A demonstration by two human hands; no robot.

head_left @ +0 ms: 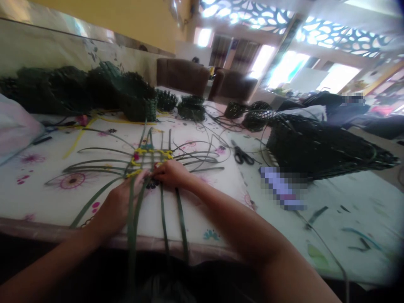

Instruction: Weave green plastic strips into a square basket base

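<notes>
A small open lattice of dark green strips (pixel 147 160) lies on the flowered tablecloth, with yellow strands (pixel 167 155) woven along its edges. Long strip ends fan out to both sides, and several hang over the table's front edge. My right hand (pixel 173 172) is closed in a pinch at the lattice's near right part, its fingertips on a green strip. From the left, my left hand (pixel 121 204) reaches to the near edge, fingers pressed together on a green strip (pixel 136 206) there. The fingertips of both hands almost meet, and the exact grip is partly hidden.
Black-handled scissors (pixel 242 156) lie right of the lattice. Dark green woven baskets (pixel 135 94) line the back, and a large dark woven piece (pixel 315 145) rests at the right. Near it are a blurred purple item (pixel 280 189) and strip scraps (pixel 318 213). Brown chairs (pixel 183 75) stand behind.
</notes>
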